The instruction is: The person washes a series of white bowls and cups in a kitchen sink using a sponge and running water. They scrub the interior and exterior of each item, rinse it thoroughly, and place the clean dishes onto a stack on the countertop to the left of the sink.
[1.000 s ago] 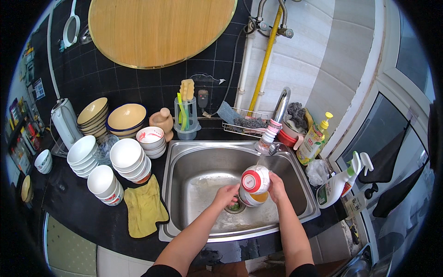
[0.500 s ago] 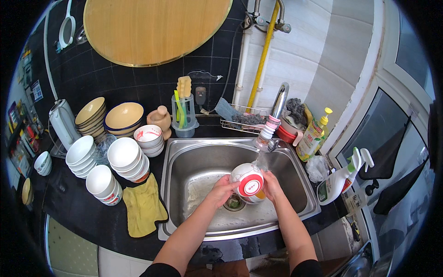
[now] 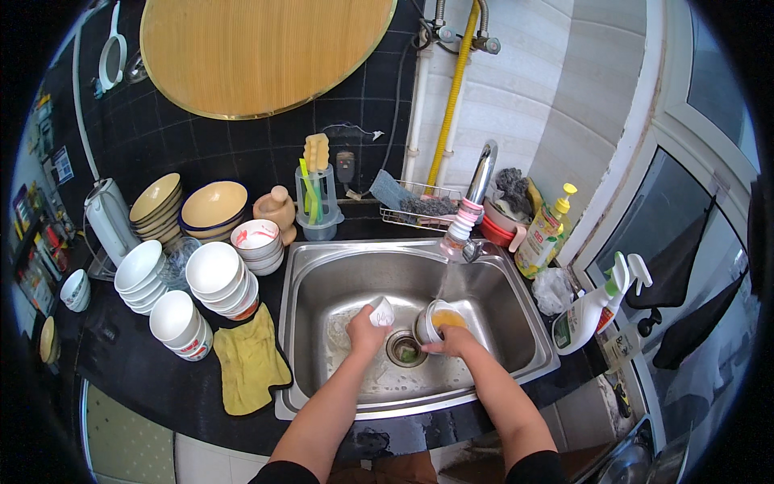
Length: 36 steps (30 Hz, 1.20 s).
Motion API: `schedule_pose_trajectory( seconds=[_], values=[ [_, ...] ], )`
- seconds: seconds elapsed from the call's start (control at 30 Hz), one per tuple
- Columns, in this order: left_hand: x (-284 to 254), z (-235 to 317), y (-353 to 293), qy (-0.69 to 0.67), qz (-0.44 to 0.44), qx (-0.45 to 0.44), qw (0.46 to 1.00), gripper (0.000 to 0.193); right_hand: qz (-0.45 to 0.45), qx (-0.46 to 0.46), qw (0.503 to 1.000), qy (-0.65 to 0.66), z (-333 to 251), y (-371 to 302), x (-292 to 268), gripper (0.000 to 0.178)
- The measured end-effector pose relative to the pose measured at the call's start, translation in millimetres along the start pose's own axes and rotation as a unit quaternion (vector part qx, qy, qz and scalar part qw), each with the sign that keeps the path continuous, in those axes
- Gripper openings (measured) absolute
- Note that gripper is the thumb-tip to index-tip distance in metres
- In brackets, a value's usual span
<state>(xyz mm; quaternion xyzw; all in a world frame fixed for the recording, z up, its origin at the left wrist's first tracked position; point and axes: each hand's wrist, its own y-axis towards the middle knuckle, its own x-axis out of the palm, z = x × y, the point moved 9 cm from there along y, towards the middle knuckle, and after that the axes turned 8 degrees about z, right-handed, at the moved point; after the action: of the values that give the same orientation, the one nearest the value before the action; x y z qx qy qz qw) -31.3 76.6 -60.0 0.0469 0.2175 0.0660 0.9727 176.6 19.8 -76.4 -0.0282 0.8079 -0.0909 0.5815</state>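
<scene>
Inside the steel sink, my left hand is closed on a white bowl, whose other side is hidden behind my fingers. To its right, my right hand grips the near rim of another bowl with something orange-yellow inside. That bowl is tilted and sits low in the basin, beside the drain. Water runs from the faucet down toward it. Wet streaks and suds lie on the sink floor to the left.
Left of the sink are stacked white bowls, a yellow cloth, cream bowls and a wooden mortar. Behind it stand a utensil holder and a wire rack. A soap bottle and spray bottle stand right.
My hands have moved apart. The white bowl with the red base, held between both hands before, is now in my left hand; my right hand has gone down to the other bowl.
</scene>
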Motion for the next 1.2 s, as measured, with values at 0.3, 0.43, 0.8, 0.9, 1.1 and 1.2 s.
schedule_pose_trajectory(
  seconds=[0.3, 0.43, 0.8, 0.9, 1.1, 1.2],
  values=[
    [10.8, -35.9, -11.2, 0.294, 0.005, 0.123, 0.948, 0.014, 0.080, -0.047, 0.996, -0.001, -3.4, 15.7, 14.9, 0.049],
    [13.3, -49.5, -11.7, 0.343, -0.015, 0.126, 0.931, 0.009, 0.091, -0.006, 0.995, 0.040, -3.8, 11.9, 1.4, 0.046],
    [35.0, -114.7, -9.0, 0.434, -0.117, 0.001, 0.893, 0.018, 0.138, 0.164, 0.813, 0.542, 60.1, 31.8, 5.2, 0.032],
    [37.5, -110.6, -14.9, 0.431, -0.182, -0.013, 0.884, 0.026, 0.161, 0.176, 0.737, 0.633, 64.1, 25.5, -7.7, 0.028],
    [24.6, -28.3, -26.4, 0.441, -0.082, 0.148, 0.881, 0.053, 0.264, 0.110, 0.679, 0.676, 67.4, 7.7, -53.5, 0.020],
    [47.7, -5.4, -25.2, 0.348, -0.080, 0.190, 0.914, 0.050, 0.328, 0.121, 0.678, 0.646, 83.5, 5.5, -58.3, 0.020]
  ],
)
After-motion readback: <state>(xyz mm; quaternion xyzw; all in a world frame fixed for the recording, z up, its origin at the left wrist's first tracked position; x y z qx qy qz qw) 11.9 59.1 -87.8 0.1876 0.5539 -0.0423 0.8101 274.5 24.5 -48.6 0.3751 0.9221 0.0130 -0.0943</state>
